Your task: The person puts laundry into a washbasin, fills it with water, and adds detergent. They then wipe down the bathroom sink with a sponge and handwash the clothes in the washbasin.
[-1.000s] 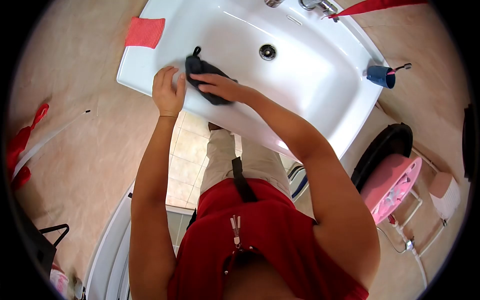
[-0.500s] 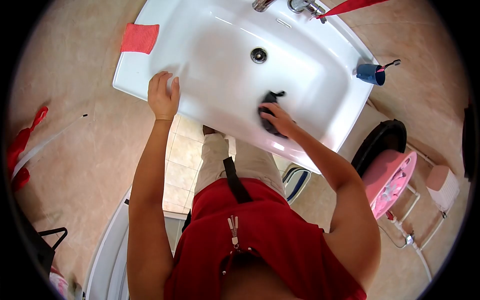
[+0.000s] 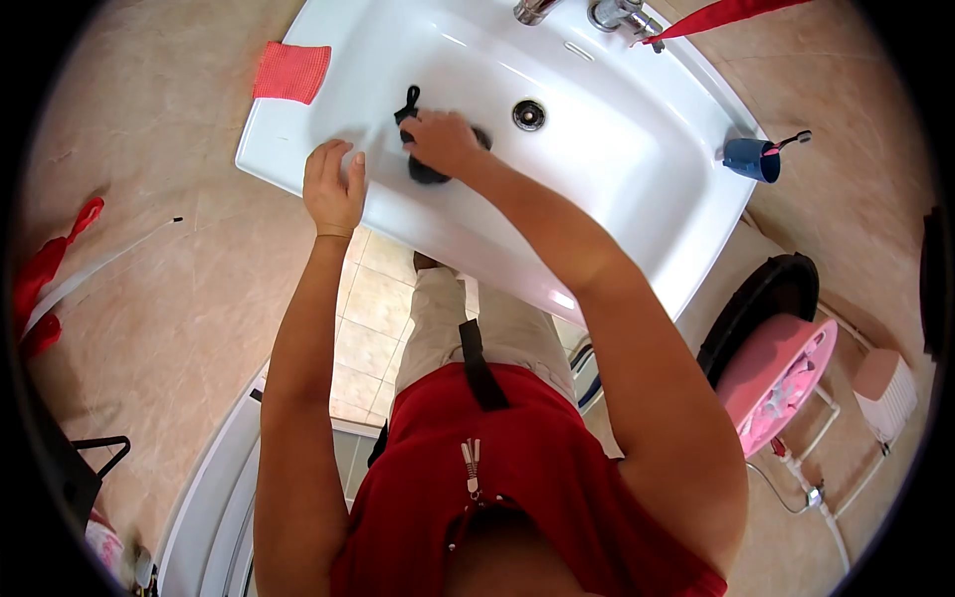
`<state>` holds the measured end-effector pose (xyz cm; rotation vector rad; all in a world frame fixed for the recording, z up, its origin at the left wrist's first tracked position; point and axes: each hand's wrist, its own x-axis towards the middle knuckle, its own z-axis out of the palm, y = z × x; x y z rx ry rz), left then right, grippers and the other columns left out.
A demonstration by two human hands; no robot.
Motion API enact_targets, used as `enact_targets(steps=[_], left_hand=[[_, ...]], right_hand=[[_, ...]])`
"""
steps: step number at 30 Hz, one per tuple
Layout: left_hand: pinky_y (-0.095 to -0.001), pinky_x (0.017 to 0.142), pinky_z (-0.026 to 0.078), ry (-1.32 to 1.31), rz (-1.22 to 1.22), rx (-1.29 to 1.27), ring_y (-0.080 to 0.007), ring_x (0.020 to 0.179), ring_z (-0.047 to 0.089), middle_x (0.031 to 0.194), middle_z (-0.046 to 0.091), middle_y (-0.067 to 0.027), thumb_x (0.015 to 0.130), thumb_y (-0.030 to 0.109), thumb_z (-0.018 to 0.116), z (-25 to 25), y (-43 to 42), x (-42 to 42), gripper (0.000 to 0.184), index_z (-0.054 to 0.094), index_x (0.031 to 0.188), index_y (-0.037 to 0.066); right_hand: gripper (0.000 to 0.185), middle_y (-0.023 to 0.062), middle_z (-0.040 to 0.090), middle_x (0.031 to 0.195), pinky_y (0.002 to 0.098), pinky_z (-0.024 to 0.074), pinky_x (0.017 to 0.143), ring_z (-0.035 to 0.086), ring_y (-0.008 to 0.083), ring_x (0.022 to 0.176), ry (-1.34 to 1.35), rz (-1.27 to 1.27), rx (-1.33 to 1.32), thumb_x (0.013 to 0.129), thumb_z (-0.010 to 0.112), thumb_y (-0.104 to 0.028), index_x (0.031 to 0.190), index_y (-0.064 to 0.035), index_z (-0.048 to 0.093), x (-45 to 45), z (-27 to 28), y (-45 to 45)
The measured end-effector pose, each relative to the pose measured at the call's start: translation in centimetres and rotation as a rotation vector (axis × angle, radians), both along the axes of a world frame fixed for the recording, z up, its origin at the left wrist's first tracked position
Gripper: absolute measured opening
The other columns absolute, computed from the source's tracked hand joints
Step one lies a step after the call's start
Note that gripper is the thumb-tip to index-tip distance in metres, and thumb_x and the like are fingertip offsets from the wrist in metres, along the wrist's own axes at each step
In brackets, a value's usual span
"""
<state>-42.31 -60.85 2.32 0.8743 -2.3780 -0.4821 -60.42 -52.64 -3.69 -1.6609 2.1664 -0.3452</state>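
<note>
A dark cloth (image 3: 430,171) with a black loop lies in the left part of the white sink (image 3: 637,139). My right hand (image 3: 440,139) presses on it from above, fingers bent round its upper part. On the sink's front left rim rests my left hand (image 3: 333,184), its fingers and thumb apart and nothing in it. A folded coral cloth (image 3: 291,73) lies on the left corner of the rim, beyond my left hand. The drain (image 3: 528,115) is to the right of the dark cloth.
A chrome faucet (image 3: 622,14) stands at the back rim, with a red strap (image 3: 731,17) near it. On the right rim is a blue cup (image 3: 748,159) with a toothbrush. Pink (image 3: 766,373) and black (image 3: 731,308) basins hang at the lower right, near white pipes.
My right hand has moved with the dark cloth from the front right of the sink to its left part. My left hand stays on the rim.
</note>
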Motion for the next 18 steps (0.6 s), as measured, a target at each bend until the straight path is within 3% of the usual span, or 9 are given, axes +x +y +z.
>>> enact_targets(steps=[2, 4, 6, 7, 8, 10, 15, 18], left_hand=[[-0.0405, 0.085, 0.048, 0.000, -0.007, -0.003, -0.0329, 0.099, 0.060, 0.106, 0.064, -0.0140, 0.088, 0.022, 0.064, 0.0, -0.2, -0.1, 0.023, 0.064, 0.099, 0.002], [-0.0404, 0.085, 0.048, 0.002, -0.002, 0.012, -0.0328, 0.099, 0.060, 0.106, 0.064, -0.0139, 0.088, 0.022, 0.064, 0.2, 0.1, 0.1, 0.022, 0.064, 0.098, 0.002], [-0.0402, 0.084, 0.049, 0.012, -0.001, 0.031, -0.0328, 0.098, 0.060, 0.105, 0.064, -0.0137, 0.088, 0.021, 0.064, 0.4, 0.1, -0.1, 0.022, 0.064, 0.098, 0.002], [-0.0401, 0.084, 0.049, 0.010, 0.004, 0.040, -0.0327, 0.098, 0.060, 0.105, 0.064, -0.0136, 0.088, 0.021, 0.064, 0.4, 0.2, 0.0, 0.022, 0.064, 0.098, 0.002], [-0.0400, 0.084, 0.049, 0.009, 0.008, 0.050, -0.0326, 0.098, 0.060, 0.105, 0.065, -0.0134, 0.088, 0.021, 0.064, 0.3, 0.3, 0.0, 0.022, 0.064, 0.098, 0.002], [-0.0398, 0.084, 0.049, 0.004, -0.003, 0.040, -0.0324, 0.098, 0.060, 0.105, 0.065, -0.0131, 0.087, 0.021, 0.065, 0.4, -0.2, -0.1, 0.022, 0.065, 0.097, 0.002], [-0.0359, 0.080, 0.049, -0.011, -0.021, -0.014, -0.0292, 0.099, 0.060, 0.111, 0.064, -0.0114, 0.090, 0.020, 0.063, 0.0, -0.2, 0.2, 0.019, 0.066, 0.101, 0.005], [-0.0359, 0.083, 0.049, -0.028, -0.009, 0.029, -0.0291, 0.100, 0.060, 0.111, 0.064, -0.0113, 0.090, 0.020, 0.064, 0.2, -0.1, 0.3, 0.019, 0.066, 0.101, 0.005]], right_hand=[[0.027, 0.0046, 0.063, 0.100, 0.0433, 0.0451, 0.084, 0.062, 0.0238, 0.096, 0.243, 0.142, -0.125, 0.080, 0.070, -0.034, 0.102, -0.0192, 0.064, -2.7, 1.1, -1.3], [0.040, 0.0013, 0.058, 0.107, 0.0416, 0.0402, 0.092, 0.056, 0.0209, 0.105, 0.487, 0.240, -0.104, 0.079, 0.069, -0.030, 0.117, -0.0194, 0.059, -5.4, 2.9, -2.6], [0.045, 0.0023, 0.057, 0.115, 0.0412, 0.0364, 0.102, 0.051, 0.0214, 0.116, 0.620, 0.226, -0.382, 0.081, 0.066, -0.022, 0.126, -0.0198, 0.056, -9.1, 0.7, -3.1], [0.048, 0.0032, 0.056, 0.124, 0.0425, 0.0323, 0.108, 0.049, 0.0229, 0.122, 0.728, 0.207, -0.325, 0.082, 0.065, -0.022, 0.129, -0.0202, 0.055, -11.1, -0.6, -2.7], [0.043, 0.0032, 0.054, 0.133, 0.0431, 0.0280, 0.113, 0.044, 0.0210, 0.130, 0.627, 0.142, -0.075, 0.091, 0.054, -0.021, 0.134, -0.0217, 0.054, -13.2, -1.8, -1.9], [0.057, 0.0039, 0.048, 0.142, 0.0374, 0.0258, 0.114, 0.039, 0.0195, 0.135, 0.881, 0.216, -0.024, 0.093, 0.056, -0.027, 0.146, -0.0192, 0.037, -15.4, -2.8, 1.2], [0.059, 0.0083, 0.046, 0.143, 0.0395, 0.0327, 0.111, 0.040, 0.0244, 0.134, 0.409, -0.116, 0.071, 0.091, 0.060, -0.030, 0.143, -0.0121, 0.039, -14.8, -1.7, 11.1], [0.054, 0.0103, 0.050, 0.140, 0.0408, 0.0372, 0.107, 0.046, 0.0268, 0.129, 0.355, -0.392, 0.138, 0.091, 0.059, -0.031, 0.139, -0.0089, 0.045, -14.7, -2.2, 20.7]])
